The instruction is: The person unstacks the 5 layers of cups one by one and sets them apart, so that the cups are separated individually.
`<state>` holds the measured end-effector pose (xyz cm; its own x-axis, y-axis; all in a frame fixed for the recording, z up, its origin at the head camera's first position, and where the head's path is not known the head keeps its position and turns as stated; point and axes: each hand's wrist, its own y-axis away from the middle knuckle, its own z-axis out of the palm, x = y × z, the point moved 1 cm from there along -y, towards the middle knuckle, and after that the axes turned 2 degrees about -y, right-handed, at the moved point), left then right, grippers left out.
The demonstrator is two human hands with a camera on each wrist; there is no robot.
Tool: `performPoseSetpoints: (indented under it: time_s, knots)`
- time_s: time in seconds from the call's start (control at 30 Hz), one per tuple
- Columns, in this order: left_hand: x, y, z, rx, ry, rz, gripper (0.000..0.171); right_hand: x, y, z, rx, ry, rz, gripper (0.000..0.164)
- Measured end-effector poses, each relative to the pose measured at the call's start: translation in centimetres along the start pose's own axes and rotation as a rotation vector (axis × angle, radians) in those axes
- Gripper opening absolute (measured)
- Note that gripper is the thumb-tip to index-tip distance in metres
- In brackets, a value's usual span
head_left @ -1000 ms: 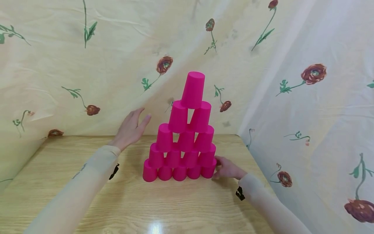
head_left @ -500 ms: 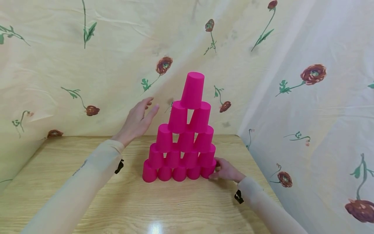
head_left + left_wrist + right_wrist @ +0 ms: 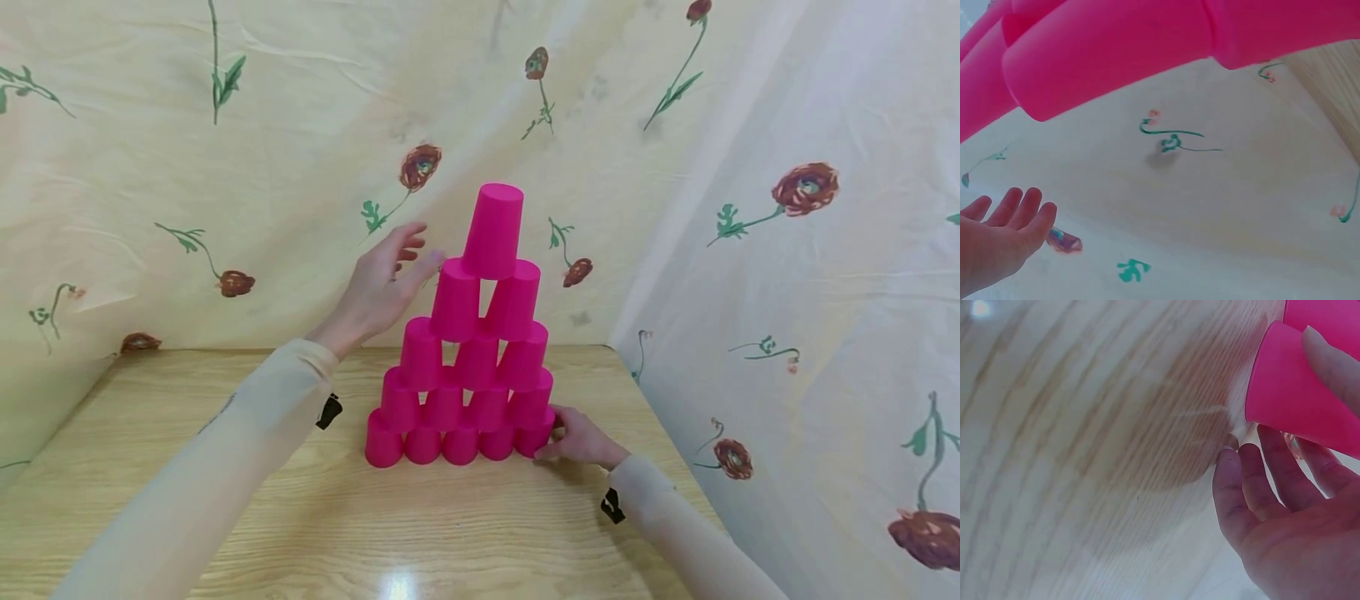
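Observation:
Pink cups, all upside down, form a tall pyramid on the wooden table. One top cup point(image 3: 495, 232) stands alone above two cups, and wider rows lie below. My left hand point(image 3: 378, 287) is raised to the left of the upper rows. Its fingers are slightly bent and hold nothing; in the left wrist view the left hand point(image 3: 1007, 240) is apart from the cups. Low on the right, my right hand point(image 3: 581, 437) holds the bottom row's rightmost cup point(image 3: 532, 442). In the right wrist view its thumb point(image 3: 1335, 365) lies across the cup point(image 3: 1300, 387), with fingers on the other side.
The pyramid stands on a light wooden table point(image 3: 450, 533). Behind it hangs a cream cloth point(image 3: 315, 167) with printed flowers, and a similar cloth point(image 3: 825, 317) closes off the right side. Black straps show near both wrists.
My left hand has moved up and to the right, nearer the top cup. The right thumb has shifted onto the front of the bottom right cup. The pyramid stands as before.

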<state>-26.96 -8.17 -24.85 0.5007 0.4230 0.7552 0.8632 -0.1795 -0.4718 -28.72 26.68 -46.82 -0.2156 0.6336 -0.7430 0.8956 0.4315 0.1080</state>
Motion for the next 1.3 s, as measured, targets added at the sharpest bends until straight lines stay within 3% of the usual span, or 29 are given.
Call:
performPoseSetpoints:
  time_s: [0.3, 0.57, 0.97, 1.3]
  knots:
    - [2.4, -1.1, 1.2, -0.015, 0.024, -0.017, 0.081, 0.3, 0.1, 0.1, 0.011, 0.015, -0.015, 0.057]
    - [4.0, -2.2, 2.4, -0.008, 0.036, 0.015, 0.082, 0.1, 0.2, 0.3, 0.022, 0.015, -0.020, 0.056]
    - [4.9, -2.7, 3.2, -0.012, 0.090, 0.057, 0.076, 0.2, 0.1, 0.4, 0.053, 0.060, 0.010, 0.055]
    - [5.0, -3.1, 3.5, 0.006, 0.134, 0.078, 0.062, 0.1, 0.2, 0.4, 0.060, 0.050, 0.020, 0.058]
